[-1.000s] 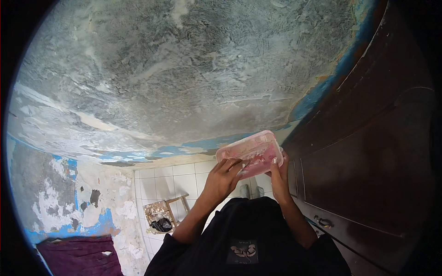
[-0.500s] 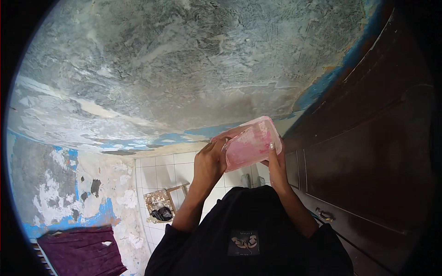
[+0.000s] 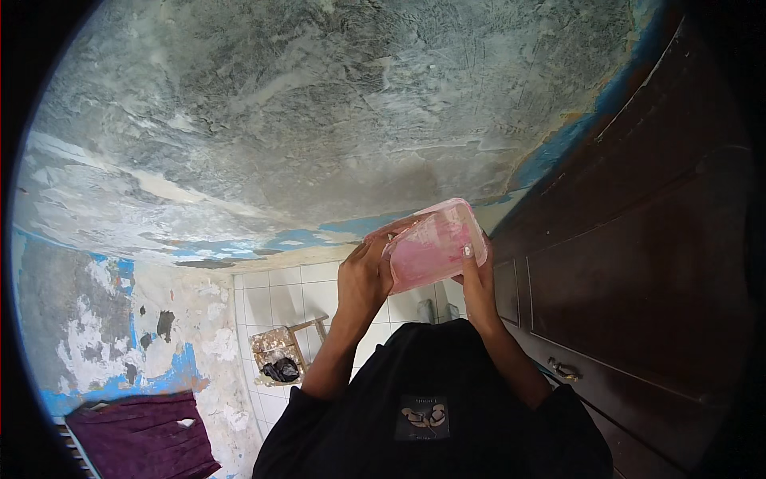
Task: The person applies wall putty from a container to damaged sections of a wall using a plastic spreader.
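A pink, translucent plastic container [image 3: 431,249], rectangular with rounded corners, is held tilted in front of my chest. Pale smears coat its inner surface. My left hand [image 3: 365,279] closes over its left end, the fingertips partly hidden at the rim; whether a small tool is also in that hand cannot be made out. Along the right side, my right hand [image 3: 477,286] grips the container with the thumb on top and the other fingers mostly out of sight beneath. A whitish patch marks the right thumb.
A rough grey plastered wall [image 3: 319,120] with blue paint remnants rises ahead. Dark brown door panels [image 3: 622,295] with a metal handle [image 3: 565,370] stand at right. Lower left, a spattered wooden stool [image 3: 274,349] bearing a black plastic bag [image 3: 281,370] stands on white tiles, near a maroon curtain [image 3: 144,435].
The container and both hands have shifted very slightly upward in the picture. My grip on it looks the same.
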